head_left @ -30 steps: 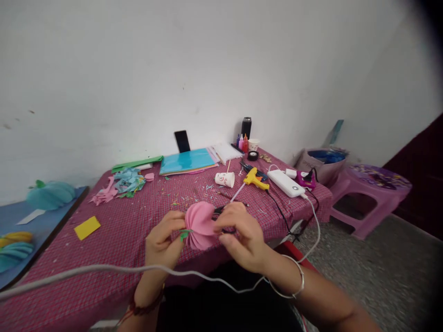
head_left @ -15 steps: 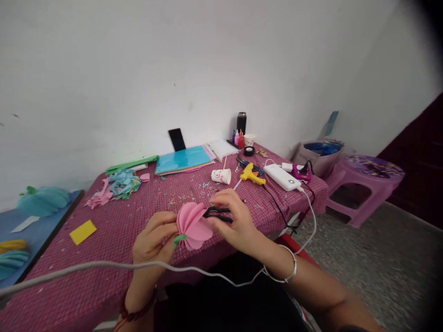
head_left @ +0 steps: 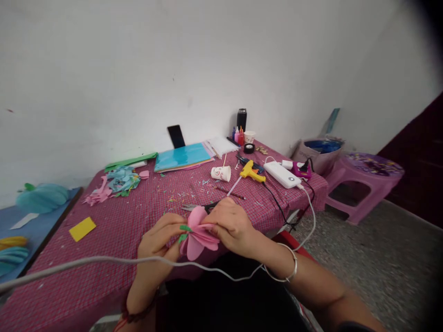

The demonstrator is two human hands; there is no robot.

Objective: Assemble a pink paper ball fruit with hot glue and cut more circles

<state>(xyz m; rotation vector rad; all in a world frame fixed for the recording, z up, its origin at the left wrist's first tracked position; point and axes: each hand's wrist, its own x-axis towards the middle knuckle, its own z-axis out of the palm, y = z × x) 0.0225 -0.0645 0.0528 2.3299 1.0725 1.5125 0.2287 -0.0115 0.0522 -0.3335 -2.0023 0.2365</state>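
Between my two hands is a pink layered paper craft [head_left: 196, 246], its rounded leaves fanned out and small green paper pieces at its left end. My left hand [head_left: 157, 246] pinches it by that green end. On the other side, the fingers of my right hand [head_left: 233, 228] are closed on the edges of the pink layers. Just beyond the craft, scissors [head_left: 189, 207] lie on the table, their grey blades pointing left and their dark handles partly hidden behind my right hand. A pencil [head_left: 235, 194] rests farther back.
A yellow glue gun [head_left: 251, 172] and a white power bank [head_left: 282, 174] stand to the right. A white cable [head_left: 104, 259] crosses in front of my left wrist. A paper cup [head_left: 221, 173] lies tipped over. Paper scraps [head_left: 122, 179] and a yellow sheet [head_left: 82, 228] are at left.
The black-handled scissors have left my right hand and now lie on the table. My right hand has taken hold of the pink layers, and the craft has turned and spread.
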